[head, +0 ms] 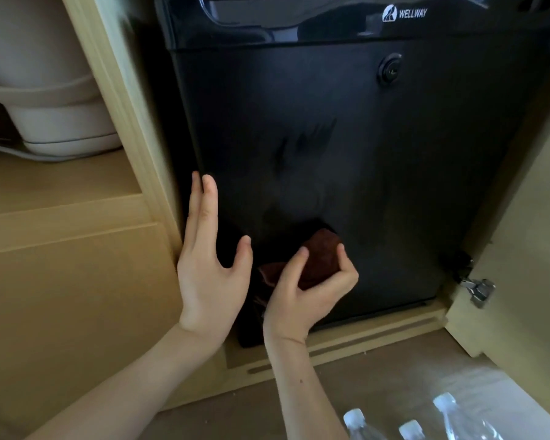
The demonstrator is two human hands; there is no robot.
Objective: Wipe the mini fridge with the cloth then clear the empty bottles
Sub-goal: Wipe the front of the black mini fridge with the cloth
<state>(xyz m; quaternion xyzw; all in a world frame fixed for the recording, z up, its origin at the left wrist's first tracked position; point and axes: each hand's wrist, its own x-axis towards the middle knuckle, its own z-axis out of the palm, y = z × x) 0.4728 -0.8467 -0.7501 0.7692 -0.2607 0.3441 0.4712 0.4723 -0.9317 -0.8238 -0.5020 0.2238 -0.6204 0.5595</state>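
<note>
The mini fridge is a black, matte-fronted box set into a pale wooden cabinet, its door shut, with a white WELLWAY logo near the top and a round keyhole lock below it. Faint smeared streaks mark the door above the fingertips. The right hand grips a bunched reddish-brown cloth, thumb and fingers curled around it, pressing it against the lower part of the door. The left hand lies flat and released, fingers straight, along the door's left edge just beside the cloth. Below the right wrist, near the bottom edge of the view, three clear plastic bottles with white caps show only their tops. Right of the fingers, the open cabinet door carries a metal hinge. Left of the left hand, a beige rounded plastic appliance sits on a shelf.
</note>
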